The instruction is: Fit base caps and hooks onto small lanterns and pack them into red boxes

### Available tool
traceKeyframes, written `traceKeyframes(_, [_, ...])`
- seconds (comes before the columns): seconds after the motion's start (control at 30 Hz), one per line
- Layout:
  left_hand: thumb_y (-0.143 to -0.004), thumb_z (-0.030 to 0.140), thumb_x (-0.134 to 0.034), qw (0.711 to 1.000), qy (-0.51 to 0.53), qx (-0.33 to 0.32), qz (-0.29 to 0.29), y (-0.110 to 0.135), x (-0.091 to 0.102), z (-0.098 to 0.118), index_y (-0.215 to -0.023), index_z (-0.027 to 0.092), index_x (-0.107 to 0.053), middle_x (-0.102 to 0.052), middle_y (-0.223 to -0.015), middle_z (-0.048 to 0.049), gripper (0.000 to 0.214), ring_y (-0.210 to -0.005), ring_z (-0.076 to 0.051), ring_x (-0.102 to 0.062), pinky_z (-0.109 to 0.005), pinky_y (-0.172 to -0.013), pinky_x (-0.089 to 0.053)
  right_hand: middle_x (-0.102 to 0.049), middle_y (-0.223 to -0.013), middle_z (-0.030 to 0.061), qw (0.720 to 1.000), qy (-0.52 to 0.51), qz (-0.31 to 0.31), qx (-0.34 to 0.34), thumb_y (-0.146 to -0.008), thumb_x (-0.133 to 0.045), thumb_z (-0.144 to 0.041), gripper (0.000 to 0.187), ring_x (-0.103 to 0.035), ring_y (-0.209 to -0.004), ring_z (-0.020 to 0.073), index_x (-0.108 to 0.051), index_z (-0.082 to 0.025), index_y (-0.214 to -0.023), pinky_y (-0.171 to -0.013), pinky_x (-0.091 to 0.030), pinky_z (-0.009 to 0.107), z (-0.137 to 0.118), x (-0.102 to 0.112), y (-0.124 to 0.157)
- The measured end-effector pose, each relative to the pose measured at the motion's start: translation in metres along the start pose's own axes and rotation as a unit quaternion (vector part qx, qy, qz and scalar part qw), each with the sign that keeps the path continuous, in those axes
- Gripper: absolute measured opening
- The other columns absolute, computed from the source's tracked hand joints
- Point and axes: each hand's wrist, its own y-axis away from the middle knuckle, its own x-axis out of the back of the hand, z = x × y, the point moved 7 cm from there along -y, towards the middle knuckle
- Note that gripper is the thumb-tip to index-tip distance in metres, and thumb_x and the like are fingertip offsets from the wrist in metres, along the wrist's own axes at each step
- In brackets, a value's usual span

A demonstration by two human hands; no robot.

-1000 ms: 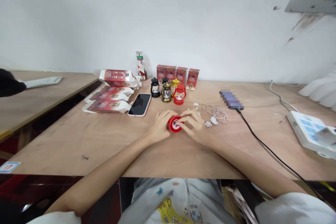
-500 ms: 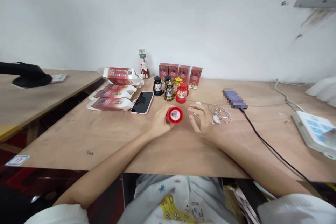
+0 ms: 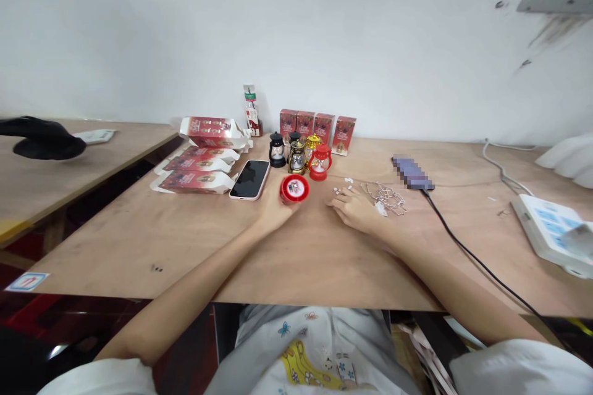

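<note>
My left hand (image 3: 274, 205) grips a small red lantern (image 3: 294, 188) tipped on its side, its round base facing me. It is held just right of a phone (image 3: 249, 179) and in front of a cluster of small lanterns, black, gold and red (image 3: 299, 155). My right hand (image 3: 354, 208) rests on the wooden table (image 3: 185, 241), fingers loosely spread, holding nothing. It lies beside small white bits (image 3: 345, 184) and a heap of thin wire hooks (image 3: 386, 197).
Several flat red cartons (image 3: 197, 163) lie at the left, and small red boxes (image 3: 317, 127) stand by the wall beside a bottle (image 3: 251, 111). A black cable (image 3: 467, 256) runs from a pixelated device (image 3: 410, 173). A white device (image 3: 551, 231) sits at the right; a black object (image 3: 39, 139) on the left table.
My right hand let go of the red lantern and moved right onto the table. My left hand carried the lantern up and away toward the lantern cluster.
</note>
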Motion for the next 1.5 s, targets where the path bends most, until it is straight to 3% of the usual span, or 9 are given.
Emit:
traceKeyframes(0.2, [-0.063, 0.015, -0.067, 0.999, -0.010, -0.021, -0.023, 0.002, -0.002, 0.008, -0.097, 0.019, -0.055, -0.064, -0.098, -0.0043, 0.036, -0.092, -0.021, -0.062, -0.035, -0.081, -0.050, -0.068, -0.079, 0.0086, 0.999, 0.033, 0.007, 0.041, -0.089, -0.049, -0.010, 0.018, -0.061, -0.076, 0.0186, -0.066, -0.015, -0.090, -0.072, -0.045, 0.030, -0.005, -0.003, 0.000])
traceKeyframes(0.33, [-0.065, 0.012, -0.063, 0.997, -0.030, -0.048, -0.055, 0.004, -0.003, 0.019, -0.098, 0.019, -0.054, -0.064, -0.099, -0.0049, 0.036, -0.094, -0.021, -0.061, -0.035, -0.082, -0.050, -0.068, -0.076, 0.0061, 0.990, -0.030, 0.122, 0.068, -0.088, -0.046, -0.010, 0.019, -0.063, -0.072, 0.0175, -0.063, -0.017, -0.088, -0.067, -0.049, 0.028, -0.013, 0.020, 0.002])
traceKeyframes(0.47, [-0.066, 0.009, -0.060, 0.993, -0.045, -0.071, -0.087, 0.007, -0.005, 0.028, -0.098, 0.019, -0.054, -0.063, -0.101, -0.0069, 0.034, -0.096, -0.022, -0.060, -0.035, -0.083, -0.049, -0.071, -0.086, 0.0044, 0.954, -0.133, 0.267, 0.022, -0.089, -0.045, -0.011, 0.019, -0.067, -0.077, 0.0157, -0.061, -0.021, -0.094, -0.069, -0.053, 0.029, -0.021, 0.060, 0.009])
traceKeyframes(0.63, [-0.066, 0.008, -0.060, 0.990, -0.037, -0.077, -0.112, 0.010, -0.011, 0.030, -0.101, 0.019, -0.055, -0.063, -0.102, -0.0068, 0.037, -0.096, -0.022, -0.060, -0.034, -0.084, -0.048, -0.072, -0.088, 0.0051, 0.923, -0.170, 0.343, 0.040, -0.088, -0.050, -0.008, 0.017, -0.069, -0.083, 0.0147, -0.060, -0.020, -0.094, -0.072, -0.055, 0.028, -0.046, 0.090, 0.013])
traceKeyframes(0.8, [-0.068, 0.009, -0.060, 0.984, -0.053, -0.083, -0.145, 0.014, -0.018, 0.030, -0.107, 0.022, -0.055, -0.064, -0.108, -0.0043, 0.042, -0.102, -0.022, -0.059, -0.035, -0.087, -0.045, -0.071, -0.088, 0.0063, 0.912, -0.175, 0.360, 0.087, -0.087, -0.052, -0.007, 0.017, -0.067, -0.083, 0.0150, -0.058, -0.019, -0.096, -0.071, -0.055, 0.029, -0.056, 0.086, 0.009])
traceKeyframes(1.07, [-0.067, 0.009, -0.060, 0.983, -0.056, -0.079, -0.158, 0.017, -0.022, 0.030, -0.108, 0.023, -0.055, -0.063, -0.110, -0.0040, 0.043, -0.103, -0.023, -0.059, -0.035, -0.086, -0.044, -0.068, -0.080, 0.0057, 0.921, -0.166, 0.345, 0.073, -0.087, -0.053, -0.008, 0.012, -0.060, -0.077, 0.0162, -0.059, -0.018, -0.092, -0.068, -0.053, 0.030, -0.056, 0.081, 0.002])
traceKeyframes(1.23, [-0.066, 0.009, -0.060, 0.982, -0.049, -0.080, -0.164, 0.018, -0.022, 0.032, -0.111, 0.022, -0.055, -0.062, -0.112, -0.0053, 0.046, -0.105, -0.023, -0.058, -0.036, -0.087, -0.043, -0.069, -0.078, 0.0057, 0.922, -0.093, 0.364, 0.096, -0.085, -0.054, -0.005, 0.016, -0.060, -0.077, 0.0161, -0.060, -0.017, -0.094, -0.070, -0.053, 0.028, -0.063, 0.083, 0.005])
traceKeyframes(1.4, [-0.067, 0.011, -0.061, 0.979, -0.054, -0.097, -0.169, 0.020, -0.022, 0.033, -0.114, 0.021, -0.052, -0.061, -0.113, -0.0063, 0.049, -0.107, -0.023, -0.056, -0.037, -0.090, -0.042, -0.071, -0.081, 0.0075, 0.901, 0.029, 0.402, 0.158, -0.083, -0.056, -0.004, 0.021, -0.065, -0.079, 0.0176, -0.062, -0.015, -0.101, -0.072, -0.054, 0.030, -0.074, 0.074, 0.011])
traceKeyframes(1.5, [-0.069, 0.013, -0.061, 0.979, -0.057, -0.105, -0.168, 0.022, -0.022, 0.033, -0.117, 0.020, -0.050, -0.061, -0.114, -0.0070, 0.049, -0.107, -0.024, -0.055, -0.037, -0.091, -0.041, -0.071, -0.084, 0.0059, 0.901, 0.035, 0.404, 0.155, -0.084, -0.056, -0.007, 0.027, -0.066, -0.081, 0.0166, -0.060, -0.018, -0.109, -0.074, -0.055, 0.029, -0.072, 0.068, 0.010])
